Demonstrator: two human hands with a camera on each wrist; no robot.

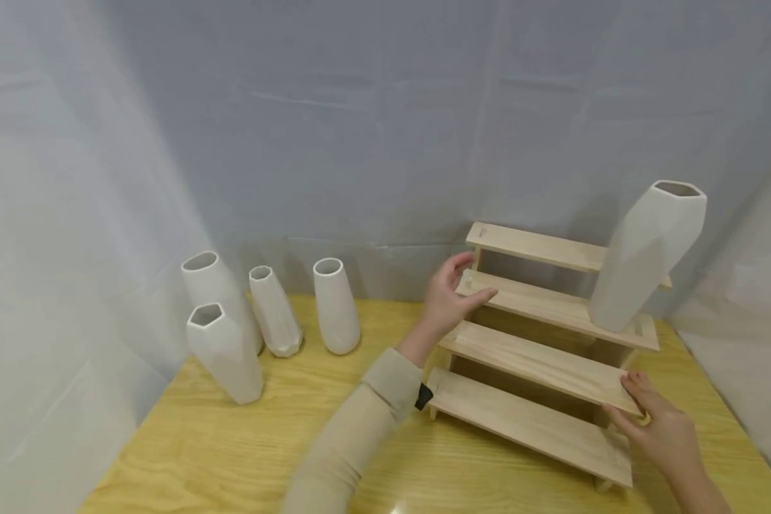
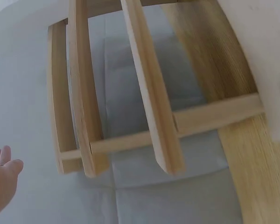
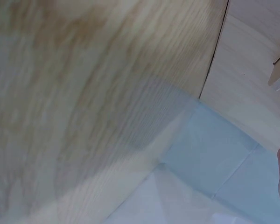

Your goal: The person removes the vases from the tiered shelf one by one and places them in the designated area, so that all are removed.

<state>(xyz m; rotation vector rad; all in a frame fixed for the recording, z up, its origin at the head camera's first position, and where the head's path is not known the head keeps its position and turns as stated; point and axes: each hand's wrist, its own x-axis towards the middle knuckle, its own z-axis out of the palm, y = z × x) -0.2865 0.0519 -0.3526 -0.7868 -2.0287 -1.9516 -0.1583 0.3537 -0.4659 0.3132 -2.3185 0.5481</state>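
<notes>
A four-step wooden display stand (image 1: 546, 363) rises toward the back on the right side of the table. One large faceted white vase (image 1: 645, 250) stands at the right end of its second step from the top. My left hand (image 1: 446, 303) is beside the left end of that step, thumb and fingers spread and holding nothing. In the left wrist view the left hand (image 2: 2, 182) shows at the edge, apart from the stand's side frame (image 2: 154, 88). My right hand (image 1: 668, 428) grips the right end of the third step, fingers on top and thumb at the front edge.
On the left of the yellow wood-grain table (image 1: 231, 457) stand several more white vases: a short angular one (image 1: 231, 357), a taller one (image 1: 215, 285) behind it, a slim faceted one (image 1: 276, 318) and a smooth rounded one (image 1: 337, 310). A grey cloth (image 1: 360, 143) hangs behind.
</notes>
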